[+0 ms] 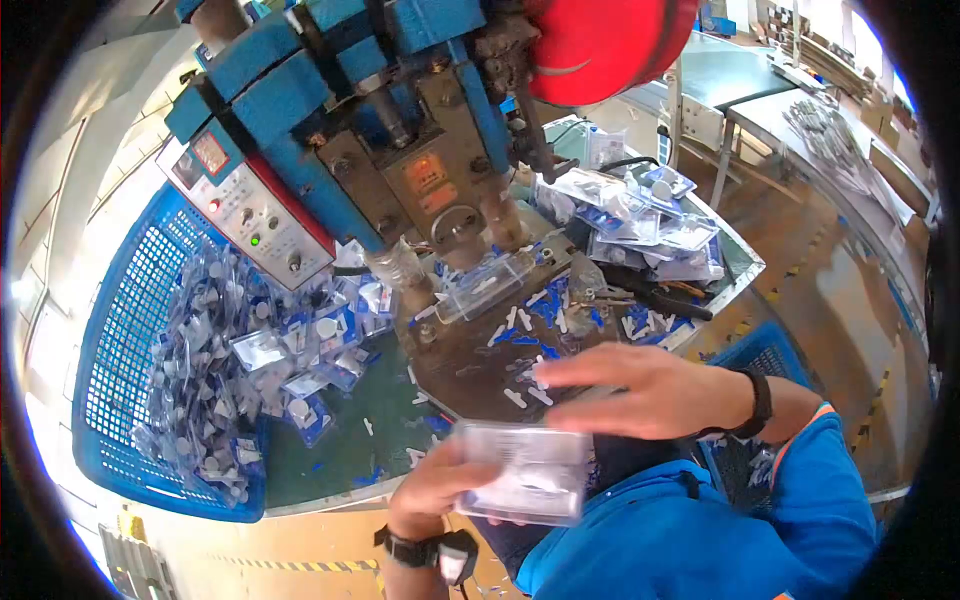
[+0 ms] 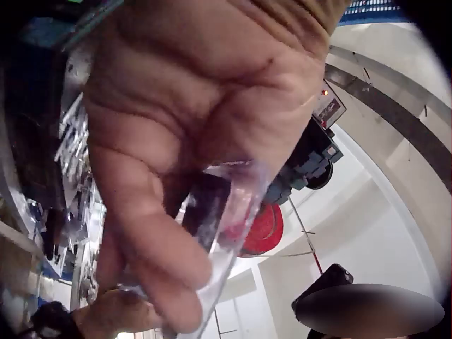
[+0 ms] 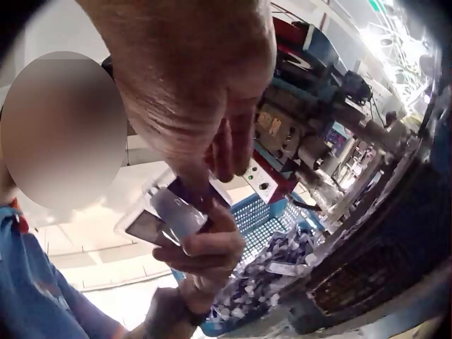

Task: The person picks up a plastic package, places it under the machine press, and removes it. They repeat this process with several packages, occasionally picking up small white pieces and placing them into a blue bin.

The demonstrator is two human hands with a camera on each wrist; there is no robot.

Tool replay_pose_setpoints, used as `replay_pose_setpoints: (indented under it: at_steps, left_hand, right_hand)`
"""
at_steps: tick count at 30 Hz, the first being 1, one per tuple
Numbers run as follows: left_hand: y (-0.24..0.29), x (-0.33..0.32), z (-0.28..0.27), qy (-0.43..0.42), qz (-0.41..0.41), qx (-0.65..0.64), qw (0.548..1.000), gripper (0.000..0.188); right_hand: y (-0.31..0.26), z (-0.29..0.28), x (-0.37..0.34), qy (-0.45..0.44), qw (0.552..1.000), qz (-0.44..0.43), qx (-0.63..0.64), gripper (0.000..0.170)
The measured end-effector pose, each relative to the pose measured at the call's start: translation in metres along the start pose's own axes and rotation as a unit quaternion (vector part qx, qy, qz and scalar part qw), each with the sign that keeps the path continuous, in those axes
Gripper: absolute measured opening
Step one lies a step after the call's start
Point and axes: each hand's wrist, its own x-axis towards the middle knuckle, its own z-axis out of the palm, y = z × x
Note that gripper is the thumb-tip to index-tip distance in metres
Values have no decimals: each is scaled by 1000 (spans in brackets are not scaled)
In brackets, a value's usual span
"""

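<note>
In the head view a clear plastic package (image 1: 525, 470) is held at the table's front edge by the left hand (image 1: 440, 480), thumb on top and fingers beneath. The left wrist view has the left hand (image 2: 191, 120) with its fingers curled round the clear package (image 2: 229, 212). Just above the package's upper right corner, the right hand (image 1: 650, 390) reaches out with extended fingers, slightly blurred. In the right wrist view the right hand (image 3: 191, 106) is close over the package (image 3: 176, 212); whether it touches is unclear.
A blue and brown press machine (image 1: 430, 180) stands over the table, a clear tray (image 1: 490, 285) under it. At left, a blue basket (image 1: 120, 330) is heaped with packages. More packages (image 1: 640, 220) pile at right. Blue and white scraps (image 1: 515, 395) litter the tabletop.
</note>
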Motion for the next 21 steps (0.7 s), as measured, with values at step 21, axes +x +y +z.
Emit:
replay_pose_setpoints:
  at_steps: [21]
  left_hand:
    - [-31,15,-21,432,430,676,413,15]
  right_hand:
    - [40,-12,-78,158,923,283,-209,21]
